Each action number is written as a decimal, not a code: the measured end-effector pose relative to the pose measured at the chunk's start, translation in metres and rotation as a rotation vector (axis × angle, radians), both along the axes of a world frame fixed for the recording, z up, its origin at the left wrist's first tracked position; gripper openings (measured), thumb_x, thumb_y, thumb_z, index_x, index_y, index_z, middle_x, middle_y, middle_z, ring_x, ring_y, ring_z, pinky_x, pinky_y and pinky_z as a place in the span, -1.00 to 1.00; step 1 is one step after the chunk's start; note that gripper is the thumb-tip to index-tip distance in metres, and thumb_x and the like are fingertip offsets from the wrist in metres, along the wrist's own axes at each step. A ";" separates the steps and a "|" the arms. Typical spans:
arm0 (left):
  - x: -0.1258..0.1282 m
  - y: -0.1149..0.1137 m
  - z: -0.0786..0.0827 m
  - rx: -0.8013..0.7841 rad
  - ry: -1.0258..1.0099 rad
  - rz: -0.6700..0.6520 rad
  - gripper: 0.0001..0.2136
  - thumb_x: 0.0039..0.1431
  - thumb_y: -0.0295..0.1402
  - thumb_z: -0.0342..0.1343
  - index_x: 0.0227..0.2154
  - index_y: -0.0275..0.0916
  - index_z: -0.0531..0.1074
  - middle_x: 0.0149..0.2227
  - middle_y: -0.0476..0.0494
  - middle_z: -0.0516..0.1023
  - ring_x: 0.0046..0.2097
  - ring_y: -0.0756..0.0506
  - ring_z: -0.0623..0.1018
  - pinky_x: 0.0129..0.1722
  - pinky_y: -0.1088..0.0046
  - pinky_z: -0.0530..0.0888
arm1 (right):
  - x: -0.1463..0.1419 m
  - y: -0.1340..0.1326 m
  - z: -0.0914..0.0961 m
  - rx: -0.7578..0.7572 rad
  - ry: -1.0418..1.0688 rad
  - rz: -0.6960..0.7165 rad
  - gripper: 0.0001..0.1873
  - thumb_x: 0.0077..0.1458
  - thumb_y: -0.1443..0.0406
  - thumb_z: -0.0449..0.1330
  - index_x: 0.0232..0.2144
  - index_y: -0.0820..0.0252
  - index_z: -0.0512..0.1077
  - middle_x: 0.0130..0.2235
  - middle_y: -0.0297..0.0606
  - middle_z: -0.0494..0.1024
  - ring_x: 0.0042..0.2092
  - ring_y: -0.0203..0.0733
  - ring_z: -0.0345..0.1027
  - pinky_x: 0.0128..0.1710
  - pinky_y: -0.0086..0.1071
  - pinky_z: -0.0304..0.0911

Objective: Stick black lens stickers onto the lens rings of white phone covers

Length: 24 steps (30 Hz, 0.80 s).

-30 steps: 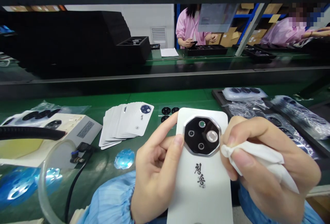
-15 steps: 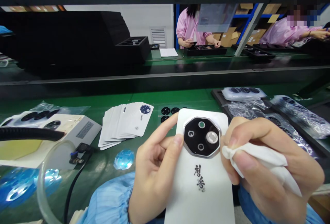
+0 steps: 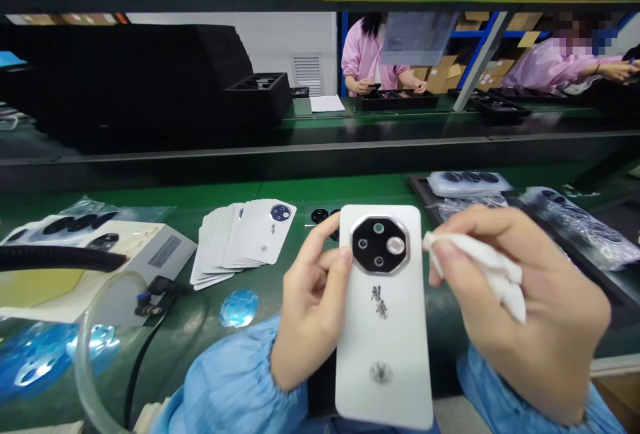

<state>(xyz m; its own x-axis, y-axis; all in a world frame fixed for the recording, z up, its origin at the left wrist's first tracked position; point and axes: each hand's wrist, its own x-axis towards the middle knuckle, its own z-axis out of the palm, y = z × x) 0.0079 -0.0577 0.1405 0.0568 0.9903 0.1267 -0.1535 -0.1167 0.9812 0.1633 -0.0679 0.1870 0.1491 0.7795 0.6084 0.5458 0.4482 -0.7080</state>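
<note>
My left hand (image 3: 313, 304) grips a white phone back cover (image 3: 383, 327) by its left edge, thumb beside the black octagonal camera module (image 3: 379, 245). The cover has black characters and a small round mark printed on it. My right hand (image 3: 520, 314) is closed on a folded white cloth (image 3: 480, 267), whose tip sits just right of the cover's top corner, apart from the camera module. Both forearms wear light blue sleeves.
A fanned stack of white back covers (image 3: 245, 241) lies on the green bench (image 3: 280, 187). Black camera rings (image 3: 320, 216), bagged parts (image 3: 575, 221), a black hose (image 3: 55, 259), a clear tube (image 3: 85, 354) and blue films (image 3: 240, 307) surround it. People in pink work beyond the conveyor.
The cover has moved away from the camera, so more of its length shows. My right hand with the cloth has lifted off the camera module's edge and shifted up to the right.
</note>
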 end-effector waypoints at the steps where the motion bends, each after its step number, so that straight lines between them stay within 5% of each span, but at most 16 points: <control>1: 0.002 0.005 -0.012 0.013 0.067 -0.018 -0.65 0.30 -0.25 0.00 0.12 -0.12 0.25 -0.55 0.05 0.48 -0.59 0.06 0.35 -0.63 0.65 0.25 | 0.006 0.009 -0.001 0.026 -0.014 -0.081 -0.95 0.15 0.29 0.19 -0.37 0.11 0.39 -0.48 -0.40 0.39 -0.49 -0.32 0.24 -0.53 -0.41 0.15; 5: 0.005 0.018 -0.086 0.009 0.375 -0.101 -0.64 0.35 -0.27 -0.11 0.16 -0.19 0.15 -0.40 -0.03 0.51 -0.37 -0.03 0.53 -0.42 0.54 0.45 | 0.036 0.067 -0.039 -0.084 0.060 0.028 -0.86 0.20 0.19 0.14 -0.27 0.12 0.33 -0.41 -0.40 0.42 -0.42 -0.29 0.37 -0.43 -0.41 0.25; 8: 0.003 0.020 -0.137 0.008 0.497 -0.078 -0.57 0.31 -0.35 -0.09 0.20 -0.27 0.08 -0.28 -0.13 0.49 -0.31 -0.08 0.55 -0.33 0.42 0.50 | 0.056 0.110 -0.097 -0.247 0.086 0.129 -0.82 0.21 0.17 0.09 -0.26 0.16 0.31 -0.38 -0.39 0.41 -0.45 -0.30 0.39 -0.43 -0.38 0.28; 10: 0.000 0.018 -0.157 0.032 0.584 -0.049 -0.51 0.28 -0.38 -0.07 0.24 -0.28 0.02 -0.23 -0.16 0.46 -0.30 -0.08 0.54 -0.27 0.34 0.51 | 0.064 0.128 -0.137 -0.308 0.083 0.142 -0.81 0.23 0.18 0.08 -0.21 0.18 0.32 -0.35 -0.36 0.43 -0.45 -0.30 0.38 -0.43 -0.37 0.30; 14: -0.007 0.012 -0.164 0.130 0.759 -0.004 -0.50 0.22 -0.42 -0.03 0.22 -0.27 0.08 -0.15 -0.22 0.38 -0.16 -0.15 0.48 -0.09 0.18 0.47 | 0.068 0.141 -0.186 -0.404 0.059 0.152 -0.71 0.27 0.17 0.10 -0.07 0.26 0.34 -0.25 -0.28 0.46 -0.36 -0.30 0.38 -0.35 -0.34 0.37; 18: -0.013 0.020 -0.153 0.236 0.923 0.099 -0.54 0.17 -0.39 0.07 0.14 -0.28 0.21 -0.02 -0.30 0.26 0.05 -0.27 0.34 0.09 -0.01 0.31 | 0.060 0.145 -0.202 -0.469 -0.025 0.202 -0.66 0.26 0.16 0.10 0.00 0.24 0.33 -0.14 -0.21 0.47 -0.23 -0.22 0.42 -0.24 -0.25 0.40; 24: -0.020 0.103 -0.152 0.242 1.132 0.205 -0.71 0.23 -0.24 0.11 -0.05 -0.28 0.37 -0.03 -0.20 0.42 -0.04 -0.18 0.46 -0.06 0.12 0.43 | 0.041 0.157 -0.211 -0.508 -0.221 0.338 -0.61 0.23 0.18 0.16 0.05 0.22 0.31 -0.02 -0.16 0.43 -0.10 -0.12 0.40 -0.12 -0.13 0.37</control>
<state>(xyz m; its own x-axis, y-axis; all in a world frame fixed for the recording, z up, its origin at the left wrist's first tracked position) -0.0117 0.0452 -0.0115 0.1004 0.9510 0.2923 0.8353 -0.2402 0.4946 0.2039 0.0895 -0.0243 -0.2417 0.9603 0.1395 0.5907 0.2597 -0.7640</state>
